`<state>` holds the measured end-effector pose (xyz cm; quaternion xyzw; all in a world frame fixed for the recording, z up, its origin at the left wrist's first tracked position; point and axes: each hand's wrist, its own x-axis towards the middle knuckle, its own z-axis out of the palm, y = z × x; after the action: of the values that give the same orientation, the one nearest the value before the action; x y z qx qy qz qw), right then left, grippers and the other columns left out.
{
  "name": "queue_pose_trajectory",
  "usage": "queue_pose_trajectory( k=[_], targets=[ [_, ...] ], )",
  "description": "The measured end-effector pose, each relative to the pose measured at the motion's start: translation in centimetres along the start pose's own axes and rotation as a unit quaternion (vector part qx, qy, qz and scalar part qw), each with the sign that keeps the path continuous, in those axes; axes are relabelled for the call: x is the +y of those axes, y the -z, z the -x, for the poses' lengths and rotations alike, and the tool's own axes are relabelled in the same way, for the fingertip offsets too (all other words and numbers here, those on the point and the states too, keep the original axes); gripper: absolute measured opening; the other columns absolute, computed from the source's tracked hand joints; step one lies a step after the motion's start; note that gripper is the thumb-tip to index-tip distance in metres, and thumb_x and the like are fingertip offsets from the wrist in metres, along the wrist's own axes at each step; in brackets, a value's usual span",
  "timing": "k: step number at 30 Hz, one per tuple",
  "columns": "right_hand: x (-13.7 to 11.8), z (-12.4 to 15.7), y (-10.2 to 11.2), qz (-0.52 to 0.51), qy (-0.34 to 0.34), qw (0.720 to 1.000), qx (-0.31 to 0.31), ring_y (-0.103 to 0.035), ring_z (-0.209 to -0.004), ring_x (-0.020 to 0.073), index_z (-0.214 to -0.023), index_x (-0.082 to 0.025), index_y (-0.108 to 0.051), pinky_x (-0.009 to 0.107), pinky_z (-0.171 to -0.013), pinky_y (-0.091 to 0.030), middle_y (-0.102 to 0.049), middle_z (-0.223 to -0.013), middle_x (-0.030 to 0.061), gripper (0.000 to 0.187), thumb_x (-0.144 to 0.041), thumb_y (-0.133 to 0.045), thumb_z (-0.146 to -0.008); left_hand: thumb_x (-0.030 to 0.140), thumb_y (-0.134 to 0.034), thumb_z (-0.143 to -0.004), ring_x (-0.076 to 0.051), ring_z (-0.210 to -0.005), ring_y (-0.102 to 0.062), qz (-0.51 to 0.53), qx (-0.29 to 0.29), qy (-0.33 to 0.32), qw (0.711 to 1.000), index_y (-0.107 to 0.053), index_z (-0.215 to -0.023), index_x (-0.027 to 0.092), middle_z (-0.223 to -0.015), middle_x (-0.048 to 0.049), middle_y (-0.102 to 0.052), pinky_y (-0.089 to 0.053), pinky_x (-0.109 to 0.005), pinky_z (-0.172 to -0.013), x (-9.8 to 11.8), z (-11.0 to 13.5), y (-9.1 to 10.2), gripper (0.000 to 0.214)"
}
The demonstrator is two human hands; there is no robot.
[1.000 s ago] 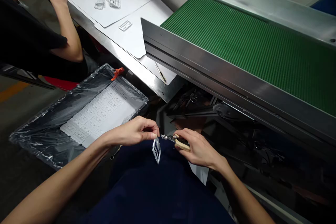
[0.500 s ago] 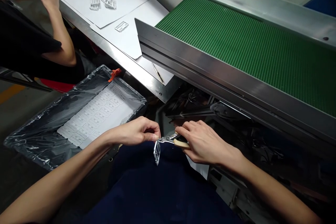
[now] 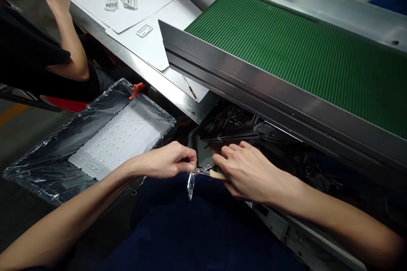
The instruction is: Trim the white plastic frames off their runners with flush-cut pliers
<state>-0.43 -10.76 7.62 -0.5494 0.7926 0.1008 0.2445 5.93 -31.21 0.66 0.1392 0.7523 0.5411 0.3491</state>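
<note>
My left hand (image 3: 168, 161) pinches the top of a small clear plastic frame part (image 3: 190, 185), which hangs edge-on over my dark blue lap (image 3: 190, 228). My right hand (image 3: 248, 171) is closed round a pair of small cutters (image 3: 206, 171) with cream handles. The metal tips of the cutters touch the top of the part, right by my left fingertips.
A plastic-lined tray (image 3: 51, 161) holding a sheet of several white parts (image 3: 117, 137) stands at my left. A steel table (image 3: 178, 97) with white paper and loose clear parts (image 3: 122, 0) lies beyond it. A green conveyor belt (image 3: 302, 51) runs at the right. Another person's arm (image 3: 66, 29) reaches over the table.
My right hand has rolled over the cutters and pushed them left onto the part. The part has turned more edge-on. The other person's hand has shifted over the paper.
</note>
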Motion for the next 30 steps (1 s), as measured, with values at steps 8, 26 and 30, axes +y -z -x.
queue_pose_trajectory(
  k=[8,26,30],
  targets=[
    [0.7,-1.2,0.3,-0.036,0.005,0.999,-0.022,-0.049,-0.048,0.0141,-0.072,-0.020,-0.053,0.027,-0.046,-0.016,-0.056,-0.060,0.0020,0.007,-0.022,-0.046,-0.072,0.027,-0.050,-0.086,-0.011,-0.061,-0.043,0.034,-0.001,0.009,0.999,-0.055,-0.076,0.016,-0.068,0.0030,-0.052,-0.033,-0.022,-0.055,-0.6,-0.1,-0.4,0.016],
    [0.4,2.4,-6.8,-0.217,-0.177,0.954,0.105,-0.051,-0.086,0.0188,-0.111,-0.018,-0.052,0.031,-0.076,-0.036,-0.058,-0.095,0.0056,0.032,-0.037,-0.048,-0.085,0.064,-0.022,-0.086,-0.014,-0.055,-0.054,0.593,0.146,-0.002,0.792,-0.056,-0.107,0.010,-0.079,-0.0083,-0.060,-0.045,-0.028,-0.057,-3.2,-3.1,-7.6,0.067],
    [0.6,2.0,-5.6,-0.169,-0.162,0.967,0.103,-0.048,-0.085,0.0194,-0.113,-0.017,-0.052,0.032,-0.076,-0.033,-0.056,-0.093,0.0066,0.034,-0.036,-0.047,-0.084,0.068,-0.019,-0.084,-0.014,-0.045,-0.053,0.563,0.116,0.043,0.817,-0.056,-0.107,0.010,-0.072,-0.0069,-0.061,-0.041,-0.027,-0.047,-2.9,-2.9,-6.7,0.072]
  ],
)
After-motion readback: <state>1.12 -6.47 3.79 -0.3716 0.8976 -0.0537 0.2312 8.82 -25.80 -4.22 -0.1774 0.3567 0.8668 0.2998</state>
